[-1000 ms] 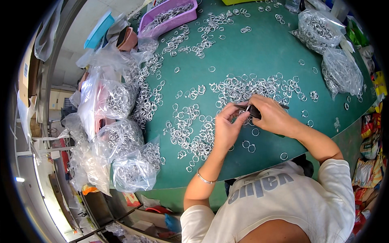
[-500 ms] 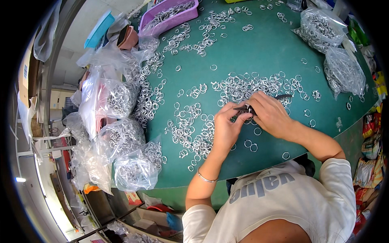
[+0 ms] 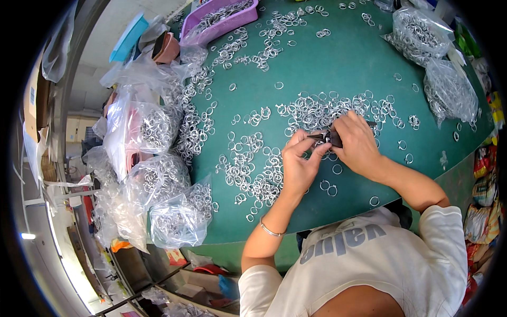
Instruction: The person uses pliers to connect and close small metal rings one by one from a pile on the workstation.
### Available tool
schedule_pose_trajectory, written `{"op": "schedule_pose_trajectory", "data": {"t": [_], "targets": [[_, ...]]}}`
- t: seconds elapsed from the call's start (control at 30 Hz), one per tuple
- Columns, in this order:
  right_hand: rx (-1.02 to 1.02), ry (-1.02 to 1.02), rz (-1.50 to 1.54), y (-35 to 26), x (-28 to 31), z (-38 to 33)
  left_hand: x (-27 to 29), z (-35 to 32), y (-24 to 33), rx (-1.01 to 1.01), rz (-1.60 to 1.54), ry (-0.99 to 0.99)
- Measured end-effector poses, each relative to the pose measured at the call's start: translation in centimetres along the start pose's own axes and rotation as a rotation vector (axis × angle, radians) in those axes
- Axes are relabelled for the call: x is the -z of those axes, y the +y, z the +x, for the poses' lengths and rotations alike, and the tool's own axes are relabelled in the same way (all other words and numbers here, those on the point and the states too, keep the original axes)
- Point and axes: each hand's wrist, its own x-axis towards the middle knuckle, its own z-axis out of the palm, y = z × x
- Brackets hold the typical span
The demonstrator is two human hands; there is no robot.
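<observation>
My right hand (image 3: 360, 145) is closed round a pair of black pliers (image 3: 336, 139), whose thin dark jaws point left. The fingers of my left hand (image 3: 300, 162) are pinched at those jaws, on a small silver ring (image 3: 328, 139) that is mostly hidden. Just beyond both hands lies a heap of silver rings (image 3: 317, 110). Another spread of silver rings (image 3: 248, 169) lies left of my left wrist. A few single rings (image 3: 337, 169) rest on the green tabletop (image 3: 253, 58) near my right forearm.
Clear plastic bags full of rings (image 3: 179, 222) line the table's left side. More bags (image 3: 449, 90) stand at the far right. A purple basket (image 3: 222, 22) of rings sits at the far left, with a light blue tray (image 3: 129, 38) beyond the bags.
My right hand has shifted slightly and turned the pliers, so their black body shows more clearly beside the left fingertips. The left hand stays pinched in nearly the same place.
</observation>
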Motion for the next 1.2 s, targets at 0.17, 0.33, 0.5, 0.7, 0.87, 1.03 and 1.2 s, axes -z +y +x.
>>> {"op": "schedule_pose_trajectory", "data": {"t": [0.17, 0.33, 0.5, 0.7, 0.87, 1.03, 1.2], "targets": [[0.027, -0.011, -0.035, 0.1, -0.2, -0.1, 0.1, 0.1, 0.0, -0.043, 0.012, -0.005], [0.037, -0.021, -0.018, 0.5, -0.7, -0.5, 0.0, 0.1, -0.8, -0.049, -0.124, -0.004], [0.066, 0.064, -0.012, 0.5, -0.7, -0.7, 0.5, 0.1, -1.5, -0.058, -0.117, -0.103], [0.142, 0.275, 0.014, 0.4, -0.4, -1.2, 0.1, -0.4, -0.1, -0.143, -0.140, -0.081], [0.111, 0.244, 0.053, 0.3, -0.6, -0.8, 0.3, -0.1, 0.3, -0.031, -0.062, -0.074], [0.030, 0.191, -0.098, 0.0, -0.5, -1.1, -0.1, -0.1, 0.1, -0.116, -0.044, -0.079], [0.022, 0.216, -0.074, 0.0, -1.0, -1.4, -0.4, -0.2, -0.3, -0.100, -0.104, -0.059]]}}
